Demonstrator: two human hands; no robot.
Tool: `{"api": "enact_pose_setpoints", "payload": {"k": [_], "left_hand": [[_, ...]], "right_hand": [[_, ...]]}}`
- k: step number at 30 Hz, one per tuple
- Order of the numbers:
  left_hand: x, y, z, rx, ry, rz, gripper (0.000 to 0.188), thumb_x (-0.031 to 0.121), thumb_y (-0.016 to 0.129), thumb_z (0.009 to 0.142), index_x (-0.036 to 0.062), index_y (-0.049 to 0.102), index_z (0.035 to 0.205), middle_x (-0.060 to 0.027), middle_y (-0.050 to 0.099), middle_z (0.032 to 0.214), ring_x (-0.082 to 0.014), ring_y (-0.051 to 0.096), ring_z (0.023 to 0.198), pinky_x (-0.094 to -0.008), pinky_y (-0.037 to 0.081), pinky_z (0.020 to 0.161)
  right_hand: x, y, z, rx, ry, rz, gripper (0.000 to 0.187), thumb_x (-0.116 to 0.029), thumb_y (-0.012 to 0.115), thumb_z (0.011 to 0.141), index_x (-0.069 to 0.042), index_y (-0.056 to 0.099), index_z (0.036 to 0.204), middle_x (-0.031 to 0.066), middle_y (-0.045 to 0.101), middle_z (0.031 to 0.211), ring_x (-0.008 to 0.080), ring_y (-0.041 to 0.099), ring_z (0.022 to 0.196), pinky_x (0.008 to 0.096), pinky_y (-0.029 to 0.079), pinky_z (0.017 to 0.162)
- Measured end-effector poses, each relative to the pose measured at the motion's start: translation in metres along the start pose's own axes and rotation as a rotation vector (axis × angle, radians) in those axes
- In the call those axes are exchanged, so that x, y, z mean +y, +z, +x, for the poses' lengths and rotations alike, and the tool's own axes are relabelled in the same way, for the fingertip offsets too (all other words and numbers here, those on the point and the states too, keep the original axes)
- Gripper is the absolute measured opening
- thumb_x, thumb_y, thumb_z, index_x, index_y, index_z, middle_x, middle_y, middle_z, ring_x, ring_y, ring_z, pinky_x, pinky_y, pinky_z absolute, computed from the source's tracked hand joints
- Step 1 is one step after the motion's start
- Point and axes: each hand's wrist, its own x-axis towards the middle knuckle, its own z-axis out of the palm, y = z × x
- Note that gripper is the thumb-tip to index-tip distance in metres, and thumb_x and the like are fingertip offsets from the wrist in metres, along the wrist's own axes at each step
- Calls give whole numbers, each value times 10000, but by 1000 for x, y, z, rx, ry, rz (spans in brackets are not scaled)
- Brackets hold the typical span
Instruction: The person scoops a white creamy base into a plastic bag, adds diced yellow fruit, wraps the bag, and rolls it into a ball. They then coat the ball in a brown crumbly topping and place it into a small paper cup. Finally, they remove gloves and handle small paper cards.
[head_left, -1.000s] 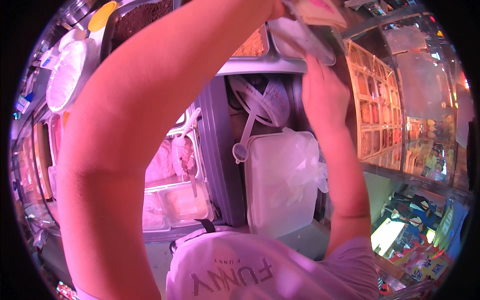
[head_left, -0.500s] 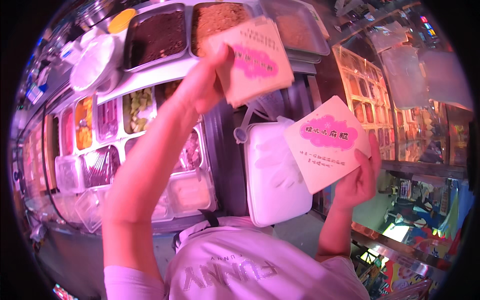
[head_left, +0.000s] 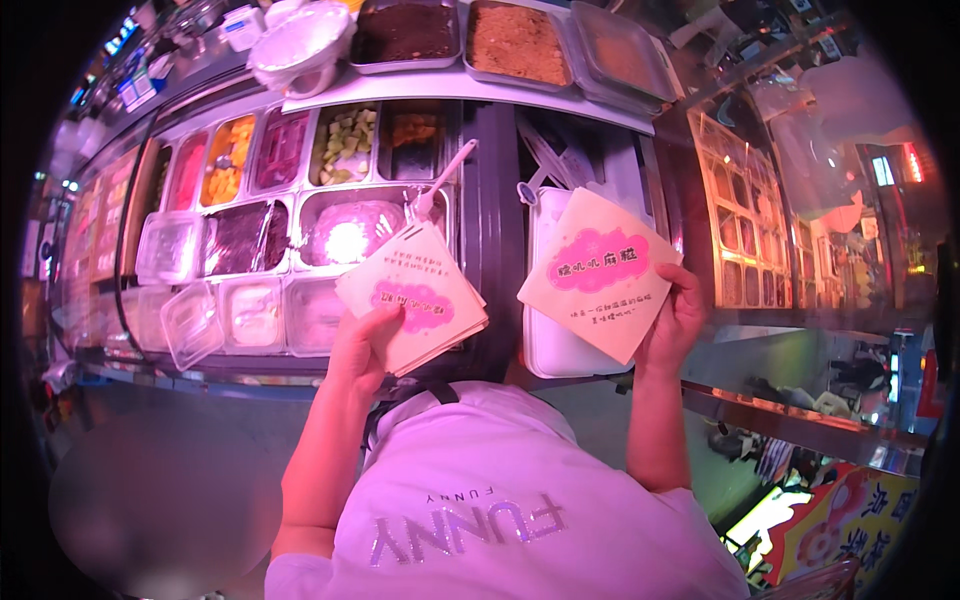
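My left hand (head_left: 368,345) is closed on a stack of square cream paper food bags (head_left: 440,285) with a pink cloud-shaped print. Its thumb lies across the top one, and the stack hangs over the near right corner of the topping pans. In my right hand (head_left: 675,325) is a single matching paper food bag (head_left: 600,300), pinched at its right corner and tilted. That bag hides much of a white box (head_left: 552,345) beneath it. Just beyond the stack, a pale spoon (head_left: 450,175) leans in a metal pan (head_left: 318,215) holding a mound under clear film.
Several pans of cut fruit, among them yellow cubes (head_left: 228,160) and green cubes (head_left: 346,145), fill the counter's left. On the shelf behind stand a tray of dark crumbs (head_left: 405,32), a tray of brown crumbs (head_left: 515,45) and a film-covered white bowl (head_left: 300,45). A glass-fronted case (head_left: 735,220) stands right.
My left hand has come back toward my body with the stack, away from the crumb trays. My right hand and its single bag have shifted slightly left. The view has tilted.
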Motion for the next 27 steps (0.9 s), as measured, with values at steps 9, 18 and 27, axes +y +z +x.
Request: {"api": "enact_pose_setpoints", "payload": {"k": [9,18,27], "left_hand": [[-8,-28,-55,-49,56,-187,536,8,661,757,-7,554,1282,-134,667,1177,-293,680,1056,-436,558,971],[-31,10,-70,-378,29,18,510,-12,664,757,-39,572,1258,-118,693,1121,-212,698,1001,-363,566,910],[-55,25,-85,-577,37,488,274,-32,730,788,-30,691,1059,-94,730,1054,-157,708,939,-335,570,882]], "right_hand": [[-3,6,-20,-256,336,186,109,-26,580,986,7,632,1076,106,703,954,136,688,826,254,572,756],[46,14,-49,-372,849,655,85,-97,554,997,-20,577,1026,136,688,917,223,710,751,322,613,642],[12,22,-61,-542,877,606,89,-8,617,938,-30,587,857,86,641,886,170,666,752,290,578,662]]}}
